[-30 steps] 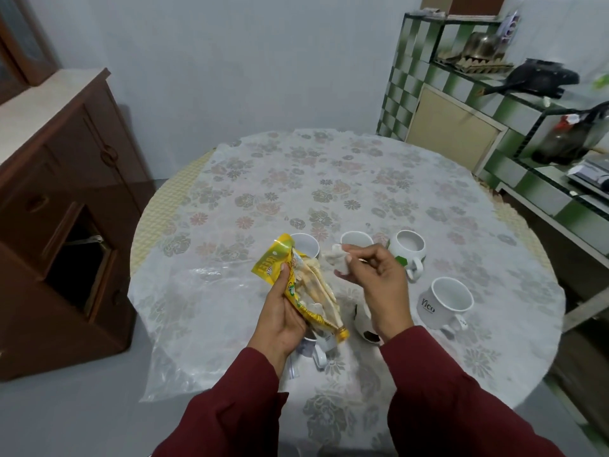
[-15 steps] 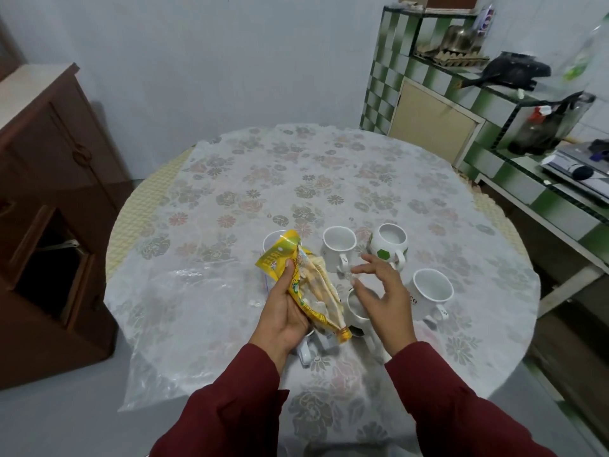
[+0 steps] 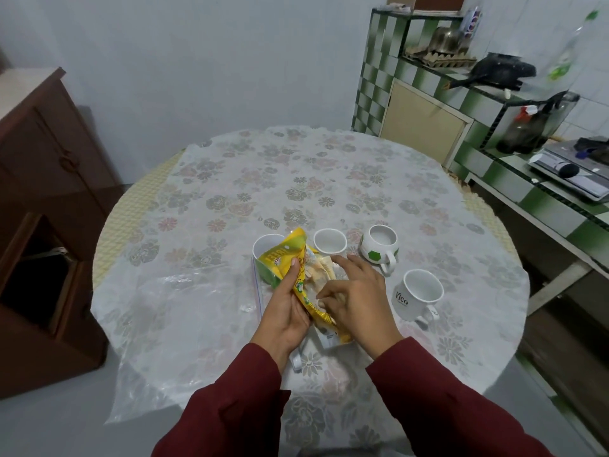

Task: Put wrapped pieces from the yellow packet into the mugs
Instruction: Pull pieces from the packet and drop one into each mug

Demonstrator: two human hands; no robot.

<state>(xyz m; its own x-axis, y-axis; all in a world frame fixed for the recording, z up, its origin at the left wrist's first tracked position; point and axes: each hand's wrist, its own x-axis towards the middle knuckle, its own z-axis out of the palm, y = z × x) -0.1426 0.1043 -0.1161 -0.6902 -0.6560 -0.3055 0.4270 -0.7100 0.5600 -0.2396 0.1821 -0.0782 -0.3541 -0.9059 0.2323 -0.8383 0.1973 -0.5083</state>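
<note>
My left hand (image 3: 285, 310) still clamps the yellow packet (image 3: 298, 275) above the table's (image 3: 230, 179) near edge, at 6 o'clock. My right hand (image 3: 357, 300), half a second ago hovering open over the mugs, has moved back to the packet's mouth, fingers (image 3: 324, 293) curled into the wrapped pieces (image 3: 318, 270); whether they grip one I cannot tell.

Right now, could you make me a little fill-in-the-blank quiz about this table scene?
1. The left hand holds a ____ packet.
2. The right hand reaches into the ____.
3. The mug nearest the right hand reads ____.
4. Both sleeves are dark ____.

Answers: yellow; packet; Vico; red
</note>
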